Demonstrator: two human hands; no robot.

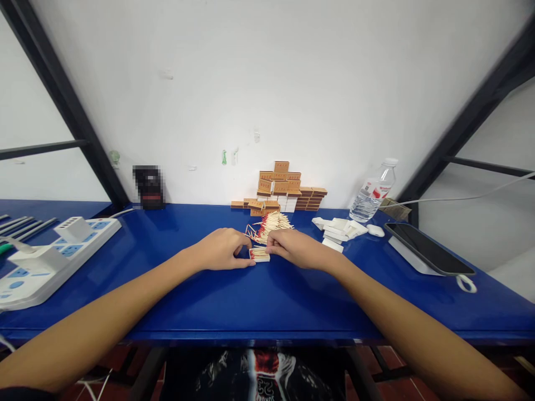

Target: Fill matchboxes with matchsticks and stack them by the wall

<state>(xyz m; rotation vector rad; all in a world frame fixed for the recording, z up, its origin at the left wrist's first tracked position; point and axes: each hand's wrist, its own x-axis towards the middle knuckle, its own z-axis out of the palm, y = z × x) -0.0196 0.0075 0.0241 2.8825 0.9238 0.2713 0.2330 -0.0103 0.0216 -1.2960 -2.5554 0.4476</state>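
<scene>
A small white matchbox tray (259,254) filled with red-tipped matches lies on the blue table (251,301). My left hand (223,249) curls against the tray's left end, fingers pinched on it. My right hand (292,248) holds its right end, fingertips pressed over the matches. Just behind the hands is a loose pile of matches (271,223). Further back stands a stack of brown matchbox sleeves (284,189) against the wall.
Several empty white trays (339,229) lie right of the pile. A water bottle (373,192), a white earbud case (375,230) and a phone on a stand (428,253) sit at right. White power strips (45,256) occupy the left.
</scene>
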